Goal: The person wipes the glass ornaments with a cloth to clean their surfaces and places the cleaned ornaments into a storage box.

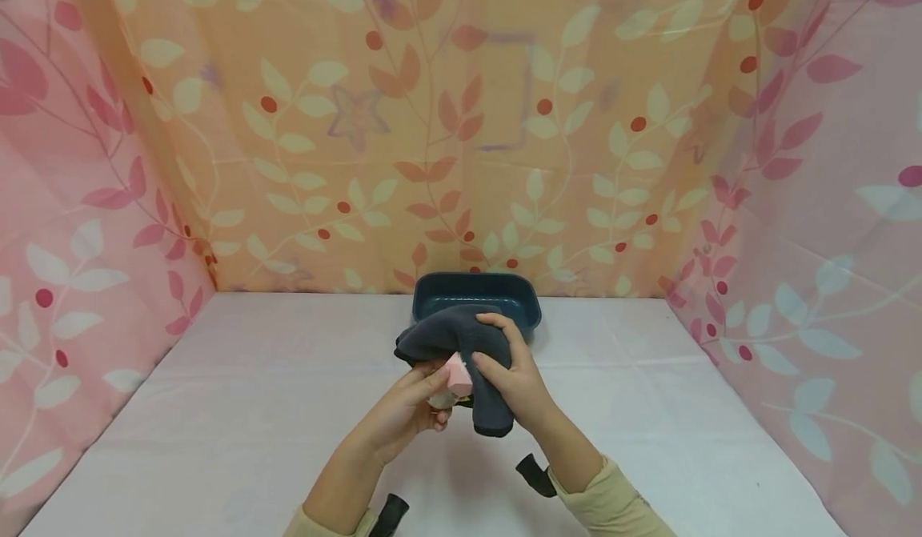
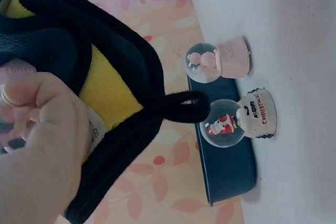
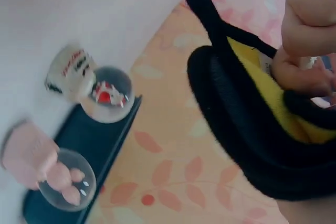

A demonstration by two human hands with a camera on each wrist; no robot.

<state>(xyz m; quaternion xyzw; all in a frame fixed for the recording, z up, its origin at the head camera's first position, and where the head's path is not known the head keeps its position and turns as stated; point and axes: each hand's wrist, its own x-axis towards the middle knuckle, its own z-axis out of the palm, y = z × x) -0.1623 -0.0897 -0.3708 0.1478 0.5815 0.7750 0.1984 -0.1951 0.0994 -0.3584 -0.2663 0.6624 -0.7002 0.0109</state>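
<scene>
My left hand (image 1: 406,409) grips a pink snow globe (image 1: 458,375) by its faceted base, with the ball end downward in the head view. A padded cloth (image 1: 450,330), dark grey outside, drapes over it, gripped by my right hand (image 1: 517,381). In the left wrist view the yellow lining (image 2: 110,90), black edging and hanging loop (image 2: 184,107) show beside the left fingers. Beyond the hands stand a second pink snow globe (image 2: 231,59) and a white-based Christmas snow globe (image 2: 257,114) with a red-and-white figure. Both are hidden in the head view.
A dark teal tray (image 1: 533,301) sits at the back of the white table (image 1: 274,409), behind the standing globes. Leaf-patterned fabric walls (image 1: 432,121) enclose the back and both sides. Dark straps (image 1: 536,474) hang near the wrists.
</scene>
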